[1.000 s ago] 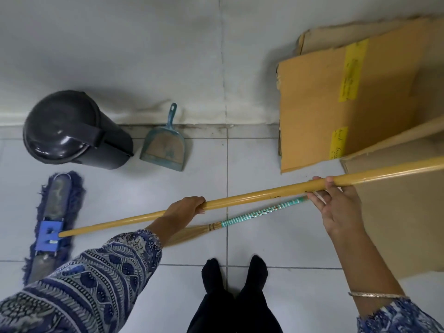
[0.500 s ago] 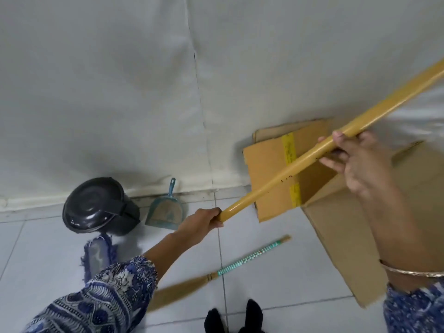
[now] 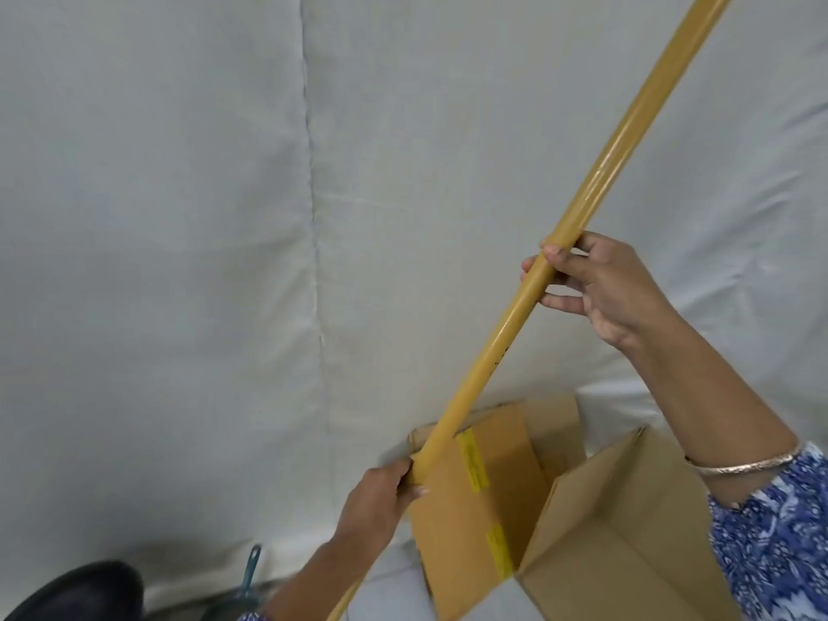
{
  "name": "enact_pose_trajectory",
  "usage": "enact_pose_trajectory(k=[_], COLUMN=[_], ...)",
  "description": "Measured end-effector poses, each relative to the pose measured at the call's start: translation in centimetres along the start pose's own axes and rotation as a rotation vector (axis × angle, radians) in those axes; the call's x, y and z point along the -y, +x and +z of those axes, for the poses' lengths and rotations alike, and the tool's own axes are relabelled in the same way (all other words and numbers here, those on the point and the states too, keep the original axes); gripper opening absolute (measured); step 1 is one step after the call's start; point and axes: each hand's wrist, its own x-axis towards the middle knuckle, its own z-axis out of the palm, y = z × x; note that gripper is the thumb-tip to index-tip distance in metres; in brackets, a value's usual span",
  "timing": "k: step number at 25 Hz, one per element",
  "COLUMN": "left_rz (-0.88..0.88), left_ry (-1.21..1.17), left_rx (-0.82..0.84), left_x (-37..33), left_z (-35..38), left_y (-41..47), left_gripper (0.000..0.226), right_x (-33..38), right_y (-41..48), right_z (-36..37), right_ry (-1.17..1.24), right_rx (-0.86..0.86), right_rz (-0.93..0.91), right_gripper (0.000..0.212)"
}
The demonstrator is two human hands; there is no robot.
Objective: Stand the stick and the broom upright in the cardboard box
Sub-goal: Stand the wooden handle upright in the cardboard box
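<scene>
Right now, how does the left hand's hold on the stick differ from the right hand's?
The left hand grips the stick low, in front of the box; the right hand holds it higher, before the wall. The left hand is closed around it as a fist; the right hand holds it with thumb and fingers, partly spread. The right wrist has a bangle; none shows on the left. Both hold the same tilted stick.

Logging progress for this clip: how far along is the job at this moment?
Nothing is placed yet: the cardboard box shows nothing standing in it. In hand: the stick, tilted steeply, gripped low by the left hand and higher by the right hand, its lower end outside the box. Left: stand the stick inside, then fetch the broom, which is out of view.
</scene>
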Motion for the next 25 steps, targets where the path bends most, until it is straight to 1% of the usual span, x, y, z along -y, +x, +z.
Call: enact_pose_trajectory(k=[2, 5, 6, 8, 11, 13, 16, 20, 23, 25], left_rz=[0.04, 0.074, 0.084, 0.107, 0.096, 0.101, 0.117, 0.106, 0.059, 0.042], left_ry=[-0.058, -0.122, -0.138, -0.159, -0.187, -0.2, -0.202, -0.211, -0.263, -0.268], left_rx=[-0.031, -0.045, -0.046, -0.054, -0.048, -0.061, -0.099, -0.163, -0.182, -0.177], left_x=[-2.4, -6.4, -7.8, -10.9, -15.9, -19.2, -25.0, -30.5, -32.9, -33.6], left_z=[0.5, 2.0, 2.8, 4.8, 9.0, 12.2, 17.4, 22.5, 26.4, 28.7], left_y=[1.3, 3.2, 3.8, 5.2, 7.1, 7.9, 8.8, 10.8, 13.1, 15.1], left_gripper=[0.021, 0.03, 0.029, 0.026, 0.029, 0.028, 0.032, 0.024, 0.019, 0.019], right_x=[2.4, 5.1, 5.8, 6.9, 7.6, 7.7, 7.7, 7.2, 5.8, 4.4], right_y=[0.4, 1.2, 1.4, 1.9, 2.4, 2.7, 3.2, 5.1, 7.4, 9.1], right_z=[-1.1, -3.7, -4.8, -7.6, -12.9, -16.7, -23.2, -29.4, -33.4, -35.4], right_ry=[-0.022, -0.044, -0.05, -0.066, -0.089, -0.107, -0.122, -0.148, -0.165, -0.174], right_rx=[-0.006, 0.001, 0.003, 0.009, 0.029, 0.053, 0.092, 0.129, 0.168, 0.181], right_rz=[-0.036, -0.078, -0.086, -0.103, -0.11, -0.108, -0.11, -0.124, -0.11, -0.114], right_gripper=[0.005, 0.007, 0.008, 0.009, 0.008, 0.007, 0.006, 0.009, 0.013, 0.012])
